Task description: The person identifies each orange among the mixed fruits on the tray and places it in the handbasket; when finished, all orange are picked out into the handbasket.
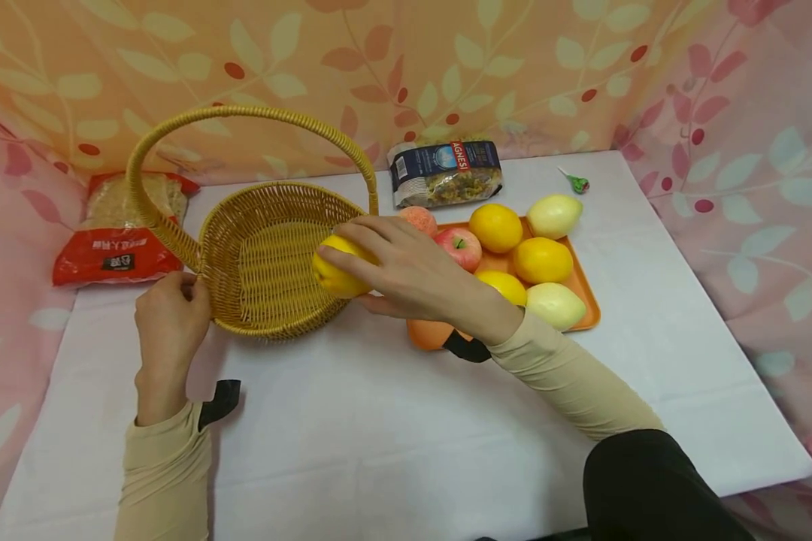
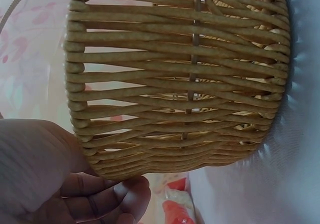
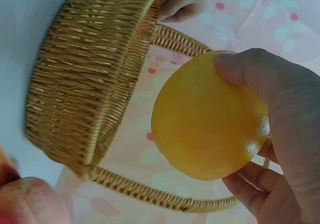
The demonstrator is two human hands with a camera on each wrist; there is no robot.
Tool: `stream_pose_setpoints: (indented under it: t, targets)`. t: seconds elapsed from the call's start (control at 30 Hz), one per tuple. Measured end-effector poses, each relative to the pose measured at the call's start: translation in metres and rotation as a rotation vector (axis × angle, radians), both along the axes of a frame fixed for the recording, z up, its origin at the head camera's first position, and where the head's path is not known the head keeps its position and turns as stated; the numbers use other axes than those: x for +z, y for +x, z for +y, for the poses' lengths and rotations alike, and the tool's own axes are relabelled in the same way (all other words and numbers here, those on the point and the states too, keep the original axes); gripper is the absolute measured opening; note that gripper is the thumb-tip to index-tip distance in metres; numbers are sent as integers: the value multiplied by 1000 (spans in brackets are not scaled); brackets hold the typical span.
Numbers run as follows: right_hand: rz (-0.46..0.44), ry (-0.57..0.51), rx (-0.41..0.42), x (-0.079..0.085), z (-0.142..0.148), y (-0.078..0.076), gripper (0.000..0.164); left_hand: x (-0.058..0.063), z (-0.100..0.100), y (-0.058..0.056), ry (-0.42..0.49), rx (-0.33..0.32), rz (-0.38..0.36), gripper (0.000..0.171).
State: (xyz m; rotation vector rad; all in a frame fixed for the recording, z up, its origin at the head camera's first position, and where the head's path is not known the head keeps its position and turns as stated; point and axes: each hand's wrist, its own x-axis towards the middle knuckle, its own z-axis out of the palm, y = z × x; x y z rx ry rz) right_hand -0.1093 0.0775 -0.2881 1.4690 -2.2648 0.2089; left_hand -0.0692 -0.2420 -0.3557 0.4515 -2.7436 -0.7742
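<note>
My right hand (image 1: 413, 267) grips a yellow lemon (image 1: 341, 268) above the right rim of a wicker basket (image 1: 277, 328). In the right wrist view the thumb and fingers wrap one side of the lemon (image 3: 205, 119), which is clear of the basket wall (image 3: 80, 74). At the basket's left end, my left hand (image 1: 172, 315) pinches the rim beside the foot of the tall arched handle (image 1: 250, 113). The left wrist view has the fingers of this hand (image 2: 75, 179) at the rim of the woven wall (image 2: 175, 94). Nothing lies on the visible basket floor.
An orange tray (image 1: 590, 312) right of the basket bears an apple (image 1: 460, 248), a peach (image 1: 418, 219), several yellow fruits (image 1: 543, 261) and pale ones (image 1: 555, 216). Behind are a pasta bag (image 1: 444, 173) and a lollipop (image 1: 577, 182). A red bag (image 1: 118, 252) lies left.
</note>
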Motion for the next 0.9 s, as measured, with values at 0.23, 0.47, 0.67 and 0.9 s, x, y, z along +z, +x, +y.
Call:
stream_pose_setpoints:
  t: [0.23, 0.47, 0.67, 0.9]
  targets:
    - [-71, 131, -23, 1, -29, -20, 58, 1, 0, -2, 16, -7, -29, 37]
    - [-152, 248, -49, -11, -54, -33, 61, 0, -1, 0, 7, -8, -31, 37]
    - [-185, 323, -60, -17, -65, -38, 62, 1, -1, 0, -4, -15, -19, 37]
    - [-253, 397, -79, -27, -73, -42, 58, 0, -2, -1, -6, -19, -5, 36]
